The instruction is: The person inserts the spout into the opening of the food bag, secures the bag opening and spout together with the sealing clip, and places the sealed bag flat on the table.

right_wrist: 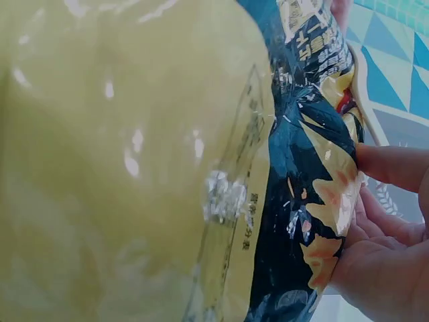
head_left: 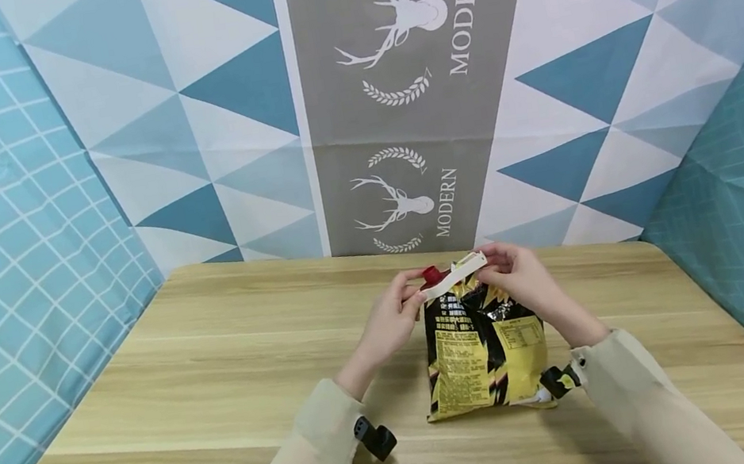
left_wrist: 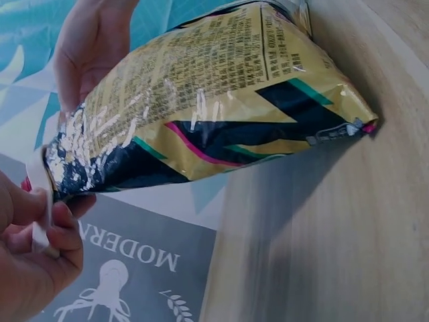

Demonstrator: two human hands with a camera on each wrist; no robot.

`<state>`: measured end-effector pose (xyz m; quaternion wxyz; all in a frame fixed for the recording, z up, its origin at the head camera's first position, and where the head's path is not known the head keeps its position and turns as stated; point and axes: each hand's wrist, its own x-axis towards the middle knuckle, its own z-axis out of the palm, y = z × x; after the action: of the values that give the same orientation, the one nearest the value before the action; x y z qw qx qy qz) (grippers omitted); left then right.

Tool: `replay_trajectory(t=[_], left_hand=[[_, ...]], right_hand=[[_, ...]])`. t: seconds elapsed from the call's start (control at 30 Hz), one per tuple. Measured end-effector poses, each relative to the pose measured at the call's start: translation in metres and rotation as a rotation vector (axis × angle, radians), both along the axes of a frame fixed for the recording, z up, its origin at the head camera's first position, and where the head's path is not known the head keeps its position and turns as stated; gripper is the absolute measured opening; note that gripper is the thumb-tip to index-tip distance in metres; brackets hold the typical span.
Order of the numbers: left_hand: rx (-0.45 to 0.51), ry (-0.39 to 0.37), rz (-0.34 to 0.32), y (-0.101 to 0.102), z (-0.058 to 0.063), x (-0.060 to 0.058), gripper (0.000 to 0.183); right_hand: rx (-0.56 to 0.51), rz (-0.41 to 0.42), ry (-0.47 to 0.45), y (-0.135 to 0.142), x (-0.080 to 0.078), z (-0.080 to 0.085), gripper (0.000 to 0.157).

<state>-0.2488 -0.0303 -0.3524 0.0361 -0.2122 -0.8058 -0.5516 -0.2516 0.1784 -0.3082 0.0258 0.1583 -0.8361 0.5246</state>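
Observation:
A black-and-yellow snack bag (head_left: 464,362) stands on the table with its printed back towards me, its top gathered. Across that top lies a white bag clip (head_left: 454,276) with a red spout (head_left: 431,275) near its left end. My left hand (head_left: 392,317) pinches the clip's left end between thumb and fingers; the left wrist view shows this grip on the white strip (left_wrist: 41,194). At the upper right corner, my right hand (head_left: 522,278) pinches the crumpled bag film (right_wrist: 328,194), thumb in front. In the right wrist view the clip's strip (right_wrist: 365,94) bows away from the film.
The wooden table (head_left: 221,383) extends to both sides of the bag. A patterned cloth backdrop (head_left: 247,122) rises behind its far edge, with blue tiled-print cloth (head_left: 5,239) at the left. Black wrist mounts (head_left: 375,437) sit on both sleeves, the right one near the bag.

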Motion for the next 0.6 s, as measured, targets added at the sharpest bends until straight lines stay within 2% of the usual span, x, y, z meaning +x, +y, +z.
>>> replay_trajectory(t=[0.3,0.47,0.6], left_hand=[[-0.051,0.011,0.088,0.0028,0.0032,0.0049,0.029],[-0.059,0.012,0.104,0.0037,0.0027,0.0049,0.028],[-0.053,0.001,0.108,0.0034,0.0028,0.0046,0.028]], right_hand=[[-0.01,-0.019,-0.06,-0.002,0.0032,0.0023,0.039],[-0.047,-0.075,-0.082,-0.0043,0.0021,0.0026,0.04],[-0.06,-0.083,-0.107,-0.0049,-0.0001,0.0028,0.038]])
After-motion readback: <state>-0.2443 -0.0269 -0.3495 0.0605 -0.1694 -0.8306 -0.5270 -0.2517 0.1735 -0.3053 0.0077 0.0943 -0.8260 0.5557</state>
